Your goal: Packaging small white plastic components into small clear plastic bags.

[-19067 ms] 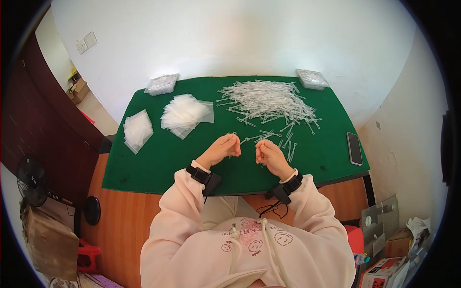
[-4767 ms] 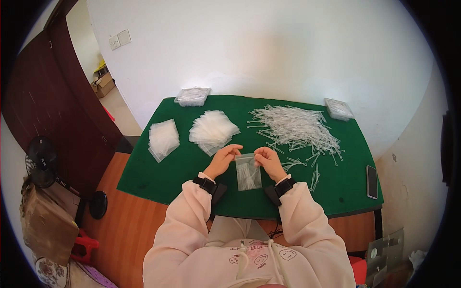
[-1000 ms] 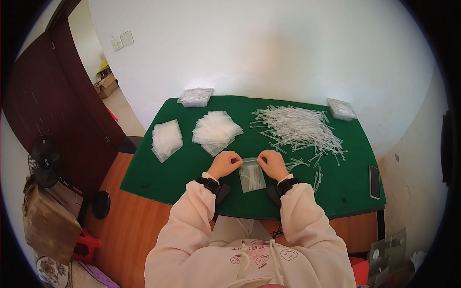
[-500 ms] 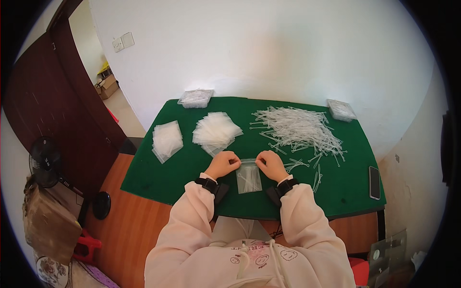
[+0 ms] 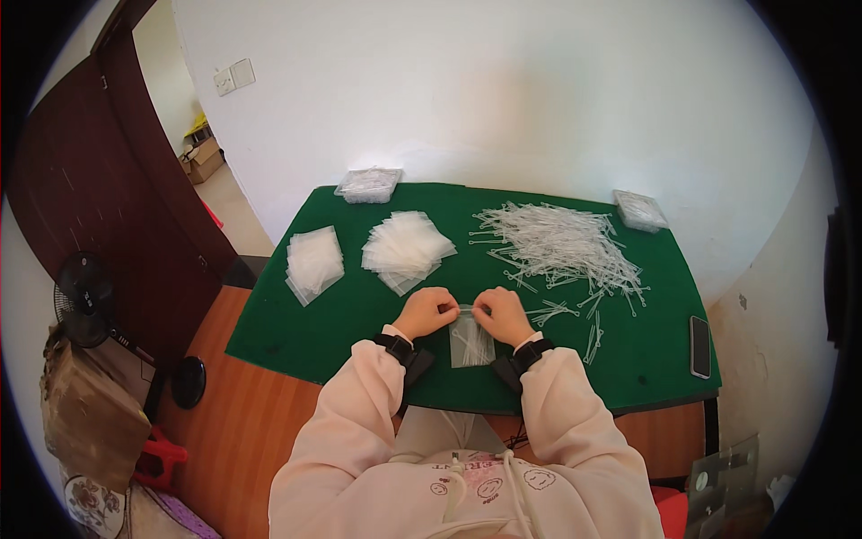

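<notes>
A clear zip bag point(image 5: 471, 346) with several thin clear looped sticks in it lies at the near middle of the green table. My left hand point(image 5: 428, 313) pinches the left end of the bag's top edge. At the other end of that edge, my right hand point(image 5: 503, 314) grips with closed fingers, and only a short stretch of the seal shows between the two. Beyond the right hand spreads a large heap of clear looped sticks point(image 5: 557, 242), with a few strays point(image 5: 551, 312) closer in. Flat bags point(image 5: 406, 250) lie fanned out past the left hand.
A smaller stack of bags point(image 5: 314, 260) is at the table's left. Clear boxes of sticks stand at the back left point(image 5: 370, 184) and back right point(image 5: 640, 211). A phone point(image 5: 699, 347) rests near the right edge. Beside the door point(image 5: 108, 180) stands a black fan point(image 5: 85, 296).
My hands have come closer together along the bag's top edge, the right one shifting left. The bag sits slightly lower and further right in the picture.
</notes>
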